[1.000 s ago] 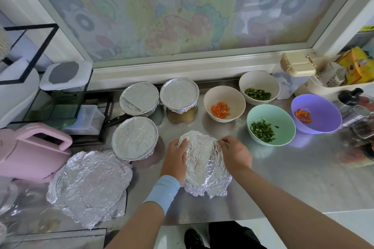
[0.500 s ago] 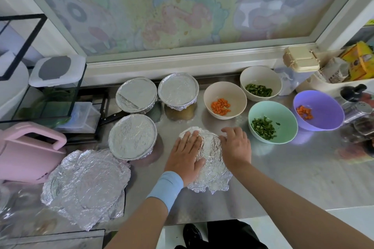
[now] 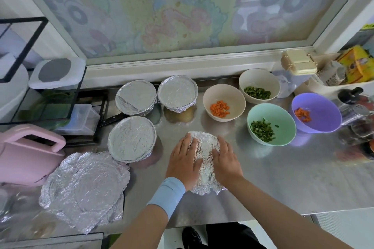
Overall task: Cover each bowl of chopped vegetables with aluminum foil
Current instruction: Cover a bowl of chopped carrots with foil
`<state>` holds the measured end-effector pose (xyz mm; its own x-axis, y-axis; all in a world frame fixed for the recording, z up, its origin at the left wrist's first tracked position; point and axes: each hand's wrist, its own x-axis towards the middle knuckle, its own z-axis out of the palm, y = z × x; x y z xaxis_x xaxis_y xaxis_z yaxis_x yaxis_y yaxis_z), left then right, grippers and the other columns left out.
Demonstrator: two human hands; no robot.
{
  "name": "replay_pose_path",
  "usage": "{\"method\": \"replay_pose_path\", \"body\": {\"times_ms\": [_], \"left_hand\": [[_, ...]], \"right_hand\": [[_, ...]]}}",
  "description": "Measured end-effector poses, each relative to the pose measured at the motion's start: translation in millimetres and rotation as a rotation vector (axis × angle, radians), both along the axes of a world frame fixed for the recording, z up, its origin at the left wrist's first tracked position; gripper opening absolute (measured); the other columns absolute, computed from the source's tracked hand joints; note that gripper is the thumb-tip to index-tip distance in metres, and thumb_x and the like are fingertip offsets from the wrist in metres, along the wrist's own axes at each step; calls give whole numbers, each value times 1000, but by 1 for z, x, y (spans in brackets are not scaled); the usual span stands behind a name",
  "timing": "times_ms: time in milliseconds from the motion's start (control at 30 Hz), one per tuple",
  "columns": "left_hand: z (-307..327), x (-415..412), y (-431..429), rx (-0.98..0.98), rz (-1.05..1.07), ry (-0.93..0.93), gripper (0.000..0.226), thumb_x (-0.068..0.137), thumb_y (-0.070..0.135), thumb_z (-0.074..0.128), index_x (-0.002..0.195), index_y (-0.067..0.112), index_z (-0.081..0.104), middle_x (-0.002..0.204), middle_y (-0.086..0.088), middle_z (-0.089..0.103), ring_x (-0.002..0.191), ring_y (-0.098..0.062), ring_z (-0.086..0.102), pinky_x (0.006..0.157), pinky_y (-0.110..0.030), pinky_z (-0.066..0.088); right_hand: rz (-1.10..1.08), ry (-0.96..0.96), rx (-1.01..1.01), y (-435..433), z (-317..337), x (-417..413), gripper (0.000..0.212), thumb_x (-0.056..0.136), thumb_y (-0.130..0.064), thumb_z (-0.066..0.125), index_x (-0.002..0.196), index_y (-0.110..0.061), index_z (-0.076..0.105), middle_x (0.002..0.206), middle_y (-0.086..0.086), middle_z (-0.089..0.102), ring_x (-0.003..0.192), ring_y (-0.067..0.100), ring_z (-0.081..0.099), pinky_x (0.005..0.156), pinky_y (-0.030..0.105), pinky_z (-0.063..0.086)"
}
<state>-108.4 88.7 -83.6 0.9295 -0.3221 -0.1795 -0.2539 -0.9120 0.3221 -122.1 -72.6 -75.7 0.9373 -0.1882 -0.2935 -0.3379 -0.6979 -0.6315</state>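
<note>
Both hands flat on a crumpled sheet of silver aluminum foil lying on the stainless steel bench, near its front edge. My left hand presses the sheet's left half, fingers spread and extended; my right hand does the same on the right half. Neither grip is closed on anything: palms down, open, pressing only. I cannot tell whether a bowl sits under this sheet; it looks fairly low and flat, so I judge I am smoothing it out.

Three round foil-covered bowls stand to the left and behind. Four stay uncovered: the beige bowl with diced carrot, the beige bowl with chopped green vegetable, the mint-green bowl of chopped greens, and the purple bowl with a little carrot. A loose stack of used-looking foil sheets rests at front left, beside a pink plastic jug.

To do this step well, as I judge it: stroke outward from the centre with even, light pressure so creases open without tearing. Keep the edges free for folding. Then lift by two opposite edges, centre it over the nearest open bowl, likely the carrot one, and crimp round the rim bit by bit.
</note>
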Motion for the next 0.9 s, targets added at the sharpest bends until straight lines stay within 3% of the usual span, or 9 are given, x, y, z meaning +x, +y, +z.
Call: {"method": "replay_pose_path", "body": {"times_ms": [133, 200, 300, 467, 667, 733, 800, 900], "left_hand": [[7, 15, 2, -36, 23, -31, 59, 102, 39, 35, 155, 23, 17, 155, 0, 25, 141, -20, 22, 117, -36, 23], [8, 25, 0, 47, -61, -121, 57, 101, 41, 35, 154, 25, 20, 150, 1, 32, 139, -22, 27, 117, -38, 22], [-1, 32, -3, 49, -179, -122, 56, 103, 38, 33, 155, 24, 19, 158, 2, 25, 146, -21, 21, 121, -38, 15], [-3, 28, -2, -57, -112, -120, 55, 101, 43, 23, 153, 24, 26, 154, 7, 32, 138, -14, 29, 112, -33, 34], [-2, 24, -2, -69, -46, -115, 56, 99, 44, 20, 151, 25, 28, 151, 9, 34, 134, -13, 31, 105, -32, 40], [-1, 21, -4, -65, -30, -121, 56, 99, 44, 20, 150, 25, 30, 150, 8, 36, 133, -13, 32, 103, -31, 41], [0, 20, -5, -67, -6, -120, 56, 99, 43, 20, 150, 23, 32, 149, 7, 37, 132, -14, 34, 103, -32, 42], [-2, 17, -5, -73, 47, -125, 54, 100, 40, 23, 149, 21, 35, 148, 4, 41, 131, -17, 36, 104, -35, 42]], "right_hand": [[4, -33, 18, -2, -1, 1, 44, 103, -28, 36, 147, -25, 30, 146, 0, 40, 128, 26, 46, 104, 41, 40], [-2, -40, 22, -2, -2, 2, 43, 103, -27, 37, 146, -26, 32, 144, -1, 42, 127, 25, 47, 102, 40, 41], [-7, -48, 21, -3, -4, 2, 43, 103, -27, 37, 145, -26, 33, 144, -1, 42, 127, 24, 46, 102, 39, 40], [13, -63, 59, -6, -7, 3, 42, 103, -29, 38, 144, -30, 35, 143, -4, 43, 126, 21, 47, 102, 35, 39], [61, -59, 104, -11, -9, 6, 43, 103, -30, 39, 146, -27, 35, 145, -2, 43, 129, 18, 45, 104, 30, 35], [102, -62, 7, -11, -7, 7, 49, 102, -34, 39, 150, -23, 30, 152, 1, 34, 139, 21, 35, 112, 33, 29], [149, -51, -210, -8, -2, 7, 59, 103, -39, 34, 155, -18, 16, 162, 6, 15, 150, 25, 10, 121, 36, 11], [142, -58, -356, 7, 8, -3, 63, 104, -35, 27, 157, -12, 0, 164, 9, -6, 151, 24, -11, 122, 36, -5]]}}
